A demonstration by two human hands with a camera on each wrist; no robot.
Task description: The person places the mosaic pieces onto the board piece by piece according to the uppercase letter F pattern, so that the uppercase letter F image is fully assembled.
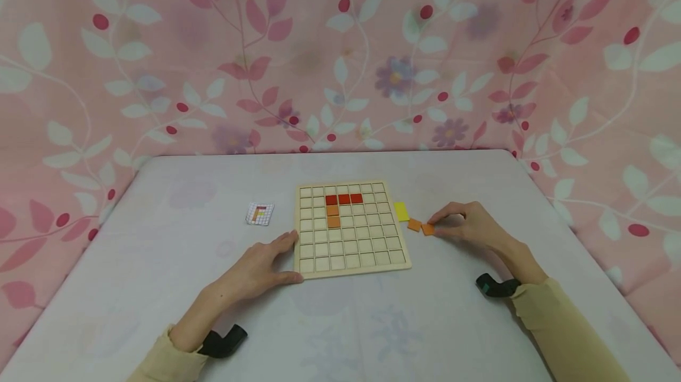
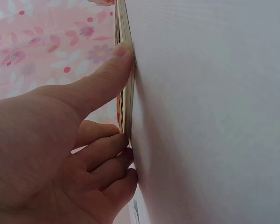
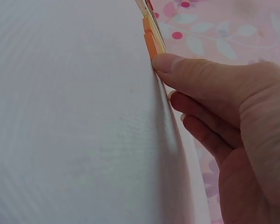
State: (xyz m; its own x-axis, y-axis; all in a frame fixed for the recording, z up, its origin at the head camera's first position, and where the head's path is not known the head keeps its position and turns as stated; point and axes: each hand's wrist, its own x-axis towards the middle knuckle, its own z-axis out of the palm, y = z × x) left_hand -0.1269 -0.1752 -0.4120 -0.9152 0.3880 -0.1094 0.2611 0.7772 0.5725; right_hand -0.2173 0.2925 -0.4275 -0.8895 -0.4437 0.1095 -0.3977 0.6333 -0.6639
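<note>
A wooden grid board (image 1: 367, 246) lies on the table, with red tiles (image 1: 344, 199) in a row and orange tiles (image 1: 333, 216) below the leftmost one. My left hand (image 1: 255, 269) rests against the board's left side, thumb at the near corner and fingertips farther up the edge. To the right of the board, my right hand (image 1: 473, 227) pinches a loose orange tile (image 1: 428, 229) between thumb and index finger, low at the tabletop. Another orange tile (image 1: 414, 225) lies just left of it. In the right wrist view the thumb covers one end of the pinched orange tile (image 3: 150, 45).
Yellow pieces (image 1: 401, 211) lie beside the board's right edge. Left of the board is a small card (image 1: 260, 214) printed with a coloured grid pattern. A white cloth covers the table (image 1: 372, 329), and a floral curtain (image 1: 319, 62) hangs behind it.
</note>
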